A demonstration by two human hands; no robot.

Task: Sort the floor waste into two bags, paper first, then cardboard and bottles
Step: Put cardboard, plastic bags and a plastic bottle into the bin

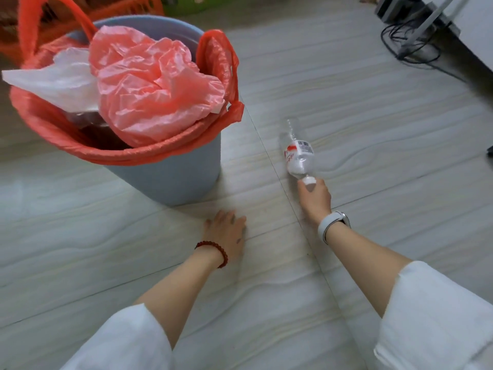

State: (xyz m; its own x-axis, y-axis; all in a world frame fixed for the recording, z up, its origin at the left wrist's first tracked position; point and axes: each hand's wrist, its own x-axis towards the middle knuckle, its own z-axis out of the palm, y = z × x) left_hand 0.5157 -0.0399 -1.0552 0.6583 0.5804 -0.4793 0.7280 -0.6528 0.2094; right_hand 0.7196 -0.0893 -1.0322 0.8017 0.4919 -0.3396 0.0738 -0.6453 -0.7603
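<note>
bottle (298,153): clear plastic one with a red and white label, lying on its side on the floor (373,161), just right of the grey bin (170,180) and a bit nearer the camera than the bin's rim

bottle axis: runs away from the person, white cap (309,180) at the near end, base pointing off toward the far side of the room, so it's basically in line with the forearm reaching for it

right hand (314,197): right at the cap end, fingers curled around the cap/neck, looks like it's got a pinch on it; the body of the bottle looks like it's resting on the floor

left hand (226,231): flat on the floor with fingers spread, holding nothing, sitting just off the foot of the bin, looks like it's propping the person up

which hand is nearer: right, no contest, it's already on the bottle; left is closer to the bin than to the bottle

bin: lined with a red bag (213,121), handles flopped over the rim, already stuffed with crumpled pink plastic (149,84) and white plastic (61,78), piled above the rim

my guess at the next move: lift by the neck and swing left and up to the bin, bottle would be hanging base-down-ish so it might wobble, and the pile on top leaves little room

further out: tangle of black cables (408,41) way off right of the bin, orange crate (80,14) behind it
</note>
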